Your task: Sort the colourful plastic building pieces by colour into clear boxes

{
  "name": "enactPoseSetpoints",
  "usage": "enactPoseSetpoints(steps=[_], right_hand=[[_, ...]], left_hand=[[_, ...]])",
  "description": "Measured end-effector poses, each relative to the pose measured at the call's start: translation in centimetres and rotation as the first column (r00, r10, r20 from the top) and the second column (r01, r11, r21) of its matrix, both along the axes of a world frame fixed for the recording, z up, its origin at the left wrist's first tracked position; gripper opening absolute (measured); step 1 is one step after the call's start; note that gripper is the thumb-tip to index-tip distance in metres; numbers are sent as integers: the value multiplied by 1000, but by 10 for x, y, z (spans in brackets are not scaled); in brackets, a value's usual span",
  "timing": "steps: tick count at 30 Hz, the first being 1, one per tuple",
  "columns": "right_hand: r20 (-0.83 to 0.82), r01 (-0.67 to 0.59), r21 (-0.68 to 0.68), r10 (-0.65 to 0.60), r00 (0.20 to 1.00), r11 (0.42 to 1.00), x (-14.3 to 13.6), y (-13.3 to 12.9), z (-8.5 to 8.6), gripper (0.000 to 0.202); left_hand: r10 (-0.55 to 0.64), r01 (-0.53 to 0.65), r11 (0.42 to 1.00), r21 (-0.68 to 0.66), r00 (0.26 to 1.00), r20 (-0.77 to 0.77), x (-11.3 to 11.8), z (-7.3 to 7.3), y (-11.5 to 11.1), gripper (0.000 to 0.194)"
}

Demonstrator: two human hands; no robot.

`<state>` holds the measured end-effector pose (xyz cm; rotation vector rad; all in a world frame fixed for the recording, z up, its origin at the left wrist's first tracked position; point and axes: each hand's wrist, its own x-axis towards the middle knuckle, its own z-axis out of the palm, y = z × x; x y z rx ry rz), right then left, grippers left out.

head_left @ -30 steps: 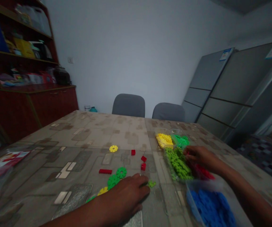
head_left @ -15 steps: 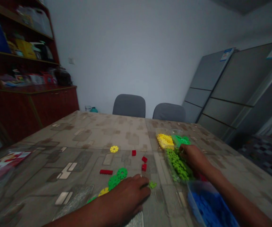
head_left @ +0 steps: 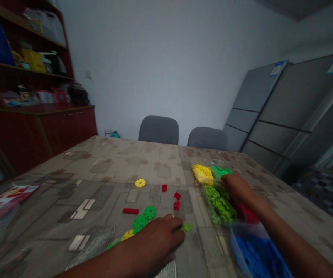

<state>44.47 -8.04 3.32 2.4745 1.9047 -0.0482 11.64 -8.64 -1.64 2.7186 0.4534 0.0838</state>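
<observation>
My left hand [head_left: 160, 237] rests low over the table, its fingers bent and closed in. Whatever lies under them is hidden. Just past its fingertips is a small light green piece [head_left: 187, 227]. Green notched discs [head_left: 140, 223] and a yellow disc [head_left: 127, 234] sit along the far side of this hand and wrist. My right hand [head_left: 232, 186] reaches in at the far end of the tub of light green pieces [head_left: 220, 204], beside the red pieces [head_left: 249, 214]. Its fingers are out of sight behind the hand, so their grip does not show.
Yellow pieces [head_left: 203, 173] and green pieces [head_left: 220, 172] fill compartments farther back. A tub of blue pieces [head_left: 260, 255] stands near right. A red bar [head_left: 131, 211], several red blocks [head_left: 177, 205] and a yellow disc [head_left: 140, 183] lie mid-table. Plastic packaging [head_left: 7, 204] lies left.
My right hand has shifted slightly right within the tub, toward the red pieces, and its fingers are now less visible. The left hand has stayed nearly still.
</observation>
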Motion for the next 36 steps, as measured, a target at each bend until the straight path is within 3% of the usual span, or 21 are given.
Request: enactPoseSetpoints(steps=[7, 13, 17, 22, 24, 26, 29, 33, 36], right_hand=[[-35, -35, -43, 33, 999, 998, 1, 5, -2, 24], [-57, -35, 39, 37, 998, 999, 6, 3, 0, 24], [-71, -40, 94, 46, 996, 995, -2, -5, 10, 29], [-173, -199, 72, 209, 963, 977, -60, -40, 14, 21], [-249, -296, 3, 287, 925, 955, -94, -56, 6, 15], [-283, -387, -52, 358, 890, 920, -127, -67, -6, 34], [-167, -412, -150, 388, 907, 899, -164, -67, -22, 39], [-73, -432, -185, 426, 902, 883, -183, -62, -28, 32], [-99, -439, -149, 428, 898, 886, -175, -68, -18, 31]], left_hand=[[10, -10, 1000, 23, 1000, -19, 0, 3, -1, 33], [7, -7, 1000, 9, 1000, -8, 0, 2, 0, 34], [9, -10, 999, 39, 999, 31, -2, 10, 6, 32], [127, -132, 988, 78, 989, 72, -14, 31, 28, 29], [173, -185, 978, 99, 978, 115, -20, 38, 36, 30], [199, -219, 968, 123, 968, 153, -26, 42, 42, 31], [207, -229, 964, 137, 966, 158, -31, 44, 44, 29], [201, -218, 969, 117, 969, 146, -32, 43, 43, 32], [203, -220, 970, 102, 967, 155, -32, 41, 44, 32]])
